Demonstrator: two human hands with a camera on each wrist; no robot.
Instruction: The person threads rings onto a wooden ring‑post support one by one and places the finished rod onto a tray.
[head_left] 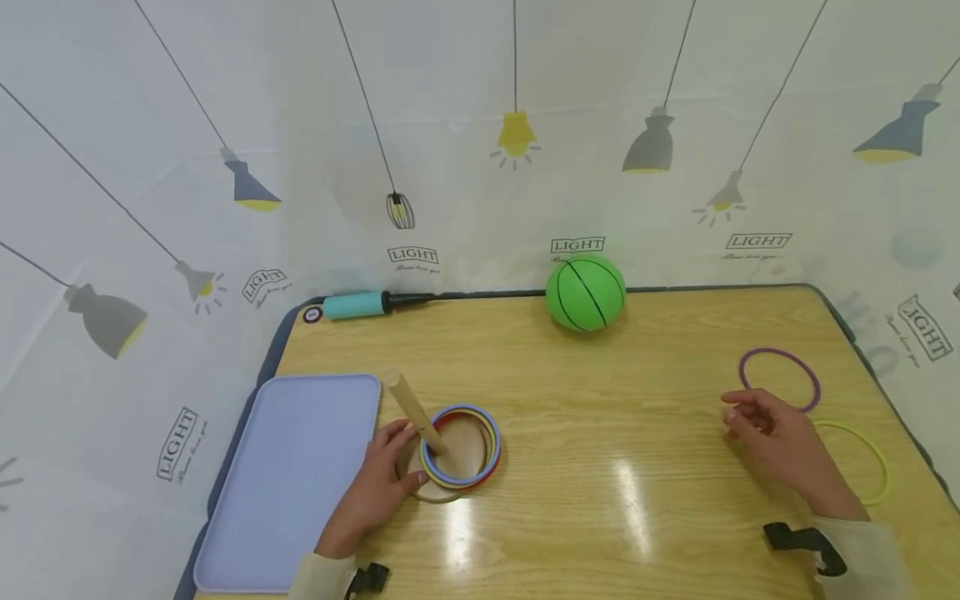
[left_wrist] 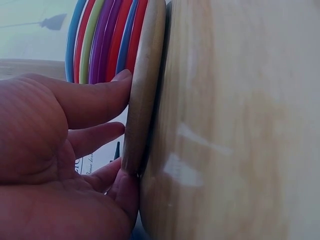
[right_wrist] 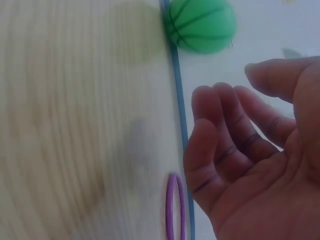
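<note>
At the left of the table stands a ring toss stand, with a round wooden base [left_wrist: 142,95] and an upright wooden peg [head_left: 411,410]. Coloured rings [left_wrist: 102,45] in blue, red, yellow-green and purple are stacked round the peg. My left hand [head_left: 378,485] holds the base by its edge, thumb on the near side and fingers on the far side. Over on the right, my right hand [head_left: 783,450] hovers with loosely bent fingers and nothing in them. Close by it lie a purple ring [head_left: 772,350] and a yellow-green ring [head_left: 887,467], which the forearm partly overlaps.
A lavender tray [head_left: 300,467] lies left of the stand. Along the back edge are a turquoise hand pump [head_left: 356,305] with a black nozzle and a green ball [head_left: 585,293] with black lines. A lamp-patterned sheet [head_left: 465,200] hangs behind the table.
</note>
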